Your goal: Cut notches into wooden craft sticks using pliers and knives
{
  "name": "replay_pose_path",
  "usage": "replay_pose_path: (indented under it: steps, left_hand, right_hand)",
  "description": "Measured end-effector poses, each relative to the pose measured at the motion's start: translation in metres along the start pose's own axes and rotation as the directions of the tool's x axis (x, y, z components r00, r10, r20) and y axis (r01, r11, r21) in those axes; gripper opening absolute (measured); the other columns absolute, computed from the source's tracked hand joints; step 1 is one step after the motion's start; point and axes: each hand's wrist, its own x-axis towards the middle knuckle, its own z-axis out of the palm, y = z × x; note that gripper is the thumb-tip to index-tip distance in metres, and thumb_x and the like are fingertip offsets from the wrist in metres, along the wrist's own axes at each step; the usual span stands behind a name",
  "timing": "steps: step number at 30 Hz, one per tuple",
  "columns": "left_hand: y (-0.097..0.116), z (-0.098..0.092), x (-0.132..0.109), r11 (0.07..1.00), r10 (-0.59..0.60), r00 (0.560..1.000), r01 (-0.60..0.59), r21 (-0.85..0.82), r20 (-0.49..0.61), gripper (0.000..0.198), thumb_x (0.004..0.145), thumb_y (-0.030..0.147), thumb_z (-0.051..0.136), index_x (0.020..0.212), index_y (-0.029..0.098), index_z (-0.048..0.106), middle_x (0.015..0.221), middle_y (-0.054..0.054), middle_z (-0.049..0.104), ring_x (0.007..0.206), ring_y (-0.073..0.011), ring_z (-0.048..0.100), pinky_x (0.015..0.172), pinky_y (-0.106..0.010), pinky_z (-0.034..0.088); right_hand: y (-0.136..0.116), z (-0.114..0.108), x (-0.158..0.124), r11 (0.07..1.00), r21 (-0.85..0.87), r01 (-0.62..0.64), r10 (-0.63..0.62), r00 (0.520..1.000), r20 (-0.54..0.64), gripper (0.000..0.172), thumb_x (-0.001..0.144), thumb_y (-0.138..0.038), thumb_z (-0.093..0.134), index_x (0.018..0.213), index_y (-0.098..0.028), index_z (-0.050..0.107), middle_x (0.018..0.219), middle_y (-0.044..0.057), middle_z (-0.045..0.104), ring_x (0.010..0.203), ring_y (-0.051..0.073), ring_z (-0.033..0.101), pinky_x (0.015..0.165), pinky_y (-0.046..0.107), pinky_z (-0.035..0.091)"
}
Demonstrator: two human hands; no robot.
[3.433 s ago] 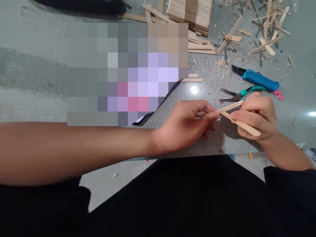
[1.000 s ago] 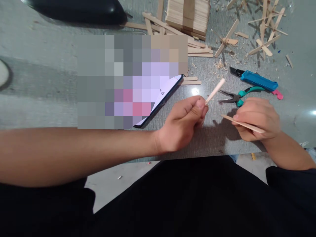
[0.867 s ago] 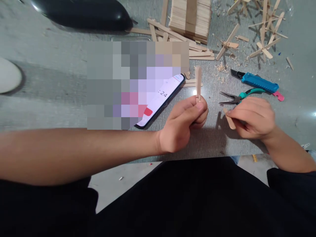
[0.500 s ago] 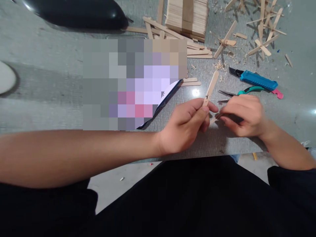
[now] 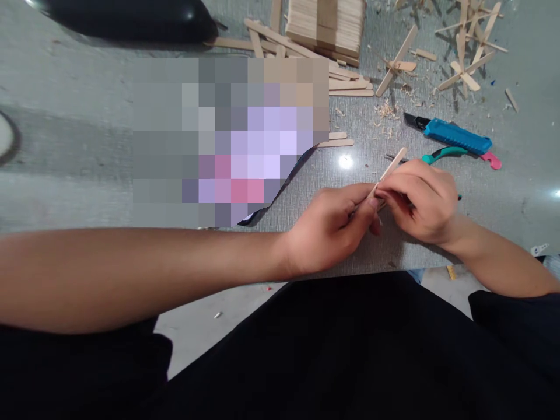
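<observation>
My left hand [image 5: 332, 227] pinches a wooden craft stick [image 5: 396, 163] between thumb and fingers, with the stick slanting up to the right. The fingers of my right hand [image 5: 422, 201] are closed at the same stick, close to my left thumb. A pale sliver of wood shows below, between the two hands; most of it is hidden by my fingers. Just behind my right hand lie pliers with green handles [image 5: 446, 153], partly covered by it. Beyond them rests a blue utility knife [image 5: 457, 137] with its dark blade out.
A banded stack of craft sticks [image 5: 301, 26] and loose sticks [image 5: 350, 84] lie at the back. Crossed stick pieces [image 5: 396, 67] and wood shavings [image 5: 385, 109] are at the back right. A black rounded object [image 5: 131, 20] sits back left. A pixelated patch hides the middle left.
My hands have come together. The stick in my left hand has tilted further to the right, and my right fingers have moved left onto it. The view has shifted slightly.
</observation>
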Motion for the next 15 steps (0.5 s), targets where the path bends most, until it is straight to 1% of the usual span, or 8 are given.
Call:
replay_pose_path:
  steps: [4,6,8,9,12,14,15]
  left_hand:
    - [0.0,-0.001,0.0,1.0,0.004,1.0,-0.004,0.006,0.015,0.041,0.118,0.029,0.053,0.081,0.021,0.07,0.075,0.0,0.077,0.067,-0.0126,0.07,0.071,-0.026,0.053]
    - [-0.001,-0.001,-0.001,1.0,0.0,1.0,0.0,0.008,0.017,0.042,0.117,0.028,0.053,0.08,0.021,0.07,0.075,0.0,0.079,0.067,-0.0125,0.071,0.072,-0.025,0.054]
    - [-0.001,0.0,-0.002,1.0,0.002,1.0,-0.002,0.0,0.012,0.04,0.117,0.029,0.053,0.084,0.021,0.073,0.074,0.0,0.081,0.067,-0.0131,0.073,0.072,-0.026,0.056]
    - [-0.001,0.001,-0.002,1.0,0.0,1.0,0.0,-0.013,0.004,0.037,0.117,0.029,0.054,0.089,0.021,0.076,0.074,0.0,0.082,0.066,-0.0134,0.073,0.072,-0.026,0.057]
    - [0.001,0.002,-0.002,0.997,-0.055,0.998,0.053,-0.059,-0.034,0.032,0.118,0.032,0.055,0.112,0.017,0.083,0.071,0.0,0.082,0.062,-0.0135,0.072,0.068,-0.026,0.058]
    - [0.002,0.002,-0.001,0.991,-0.11,0.992,0.104,-0.088,-0.068,0.035,0.119,0.034,0.055,0.119,0.015,0.084,0.068,0.001,0.08,0.06,-0.013,0.069,0.064,-0.025,0.055]
    - [0.002,0.002,-0.001,0.987,-0.132,0.988,0.123,-0.107,-0.079,0.036,0.12,0.035,0.055,0.12,0.015,0.084,0.067,0.001,0.079,0.06,-0.013,0.068,0.062,-0.025,0.054]
  right_hand:
    - [-0.009,0.003,0.001,0.996,-0.073,-0.046,0.048,0.999,0.016,0.011,0.114,-0.021,0.058,0.108,-0.026,0.065,0.091,0.003,0.072,0.073,0.018,0.061,0.064,0.039,0.045]
    - [-0.012,0.005,0.003,0.992,-0.102,-0.071,0.072,0.997,0.003,0.012,0.115,-0.021,0.055,0.107,-0.027,0.062,0.089,0.002,0.07,0.072,0.018,0.059,0.064,0.039,0.045]
    - [-0.011,0.004,0.005,0.99,-0.093,-0.103,0.098,0.994,-0.057,0.015,0.118,-0.024,0.051,0.107,-0.028,0.061,0.089,0.003,0.07,0.074,0.019,0.062,0.066,0.039,0.047]
    - [-0.01,0.003,0.006,0.99,-0.077,-0.118,0.109,0.989,-0.104,0.017,0.119,-0.026,0.05,0.106,-0.028,0.061,0.089,0.003,0.071,0.076,0.02,0.064,0.067,0.039,0.049]
    - [-0.001,-0.003,0.01,0.987,-0.046,-0.156,0.14,0.958,-0.249,0.018,0.119,-0.034,0.057,0.104,-0.029,0.066,0.087,0.004,0.072,0.08,0.022,0.069,0.07,0.042,0.053]
    - [0.007,-0.006,0.012,0.981,-0.041,-0.187,0.165,0.934,-0.316,0.017,0.116,-0.037,0.067,0.101,-0.029,0.069,0.081,0.002,0.07,0.074,0.02,0.065,0.065,0.04,0.051]
    - [0.012,-0.008,0.012,0.978,-0.042,-0.206,0.182,0.927,-0.328,0.018,0.115,-0.038,0.07,0.099,-0.029,0.07,0.078,0.001,0.068,0.069,0.019,0.062,0.062,0.039,0.048]
